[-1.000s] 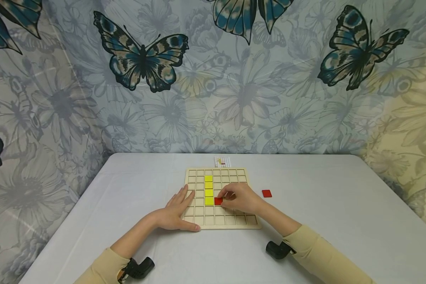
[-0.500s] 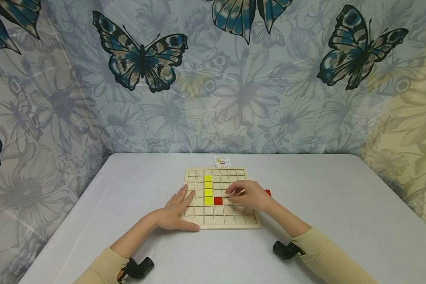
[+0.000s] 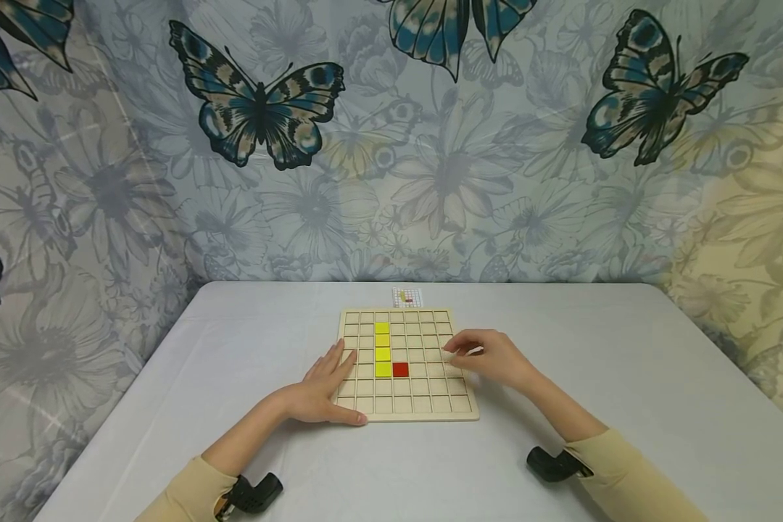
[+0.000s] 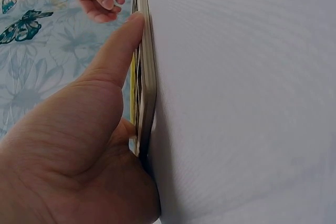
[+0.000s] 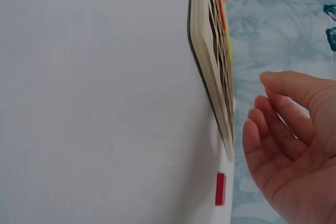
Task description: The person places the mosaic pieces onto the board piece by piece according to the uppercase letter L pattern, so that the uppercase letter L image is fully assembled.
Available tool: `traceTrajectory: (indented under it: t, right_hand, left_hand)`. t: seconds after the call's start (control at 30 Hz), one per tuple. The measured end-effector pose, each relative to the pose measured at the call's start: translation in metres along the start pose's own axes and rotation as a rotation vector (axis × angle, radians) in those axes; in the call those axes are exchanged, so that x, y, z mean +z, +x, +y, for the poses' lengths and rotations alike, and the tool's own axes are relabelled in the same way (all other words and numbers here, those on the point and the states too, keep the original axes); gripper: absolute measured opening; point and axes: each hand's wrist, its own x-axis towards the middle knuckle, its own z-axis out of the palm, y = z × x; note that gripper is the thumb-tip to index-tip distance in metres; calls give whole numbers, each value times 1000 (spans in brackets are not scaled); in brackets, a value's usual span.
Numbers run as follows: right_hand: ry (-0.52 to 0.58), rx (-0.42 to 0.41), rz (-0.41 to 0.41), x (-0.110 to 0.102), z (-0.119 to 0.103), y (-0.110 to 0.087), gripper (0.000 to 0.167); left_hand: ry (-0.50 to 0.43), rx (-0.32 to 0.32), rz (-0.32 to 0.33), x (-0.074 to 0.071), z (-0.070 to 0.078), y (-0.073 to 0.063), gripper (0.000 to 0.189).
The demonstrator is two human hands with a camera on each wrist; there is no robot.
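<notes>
A wooden grid board (image 3: 431, 417) lies on the white table, a column of yellow square tiles (image 3: 382, 348) set in its cells. One red tile (image 3: 401, 370) sits in the cell right of the lowest yellow one. My left hand (image 3: 322, 388) rests on the board's left edge, fingers spread and thumb at the front-left corner. My right hand (image 3: 492, 357) hovers over the board's right edge, fingers loosely bent and holding nothing. A second red tile (image 5: 220, 189) lies on the table beyond the board's right side in the right wrist view; in the head view the right hand hides it.
A small printed card (image 3: 407, 297) with a coloured grid pattern lies just behind the board. The white table (image 3: 594, 341) ends at the back against a butterfly-patterned cloth (image 3: 444, 167). Black wrist cameras (image 3: 257, 493) sit at both cuffs.
My right hand has let go of the red tile in its cell and moved right, across to the board's right edge, covering the loose red tile. The left hand has stayed in place.
</notes>
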Motion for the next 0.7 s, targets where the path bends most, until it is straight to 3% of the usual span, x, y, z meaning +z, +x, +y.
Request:
traceTrajectory:
  t: [0.33, 0.7]
  right_hand:
    - [-93, 60, 58, -26, 21, -10, 20]
    - [-199, 33, 62, -37, 33, -14, 25]
  left_hand:
    - [11, -7, 4, 1, 0, 0, 116]
    - [2, 0, 6, 1, 2, 0, 115]
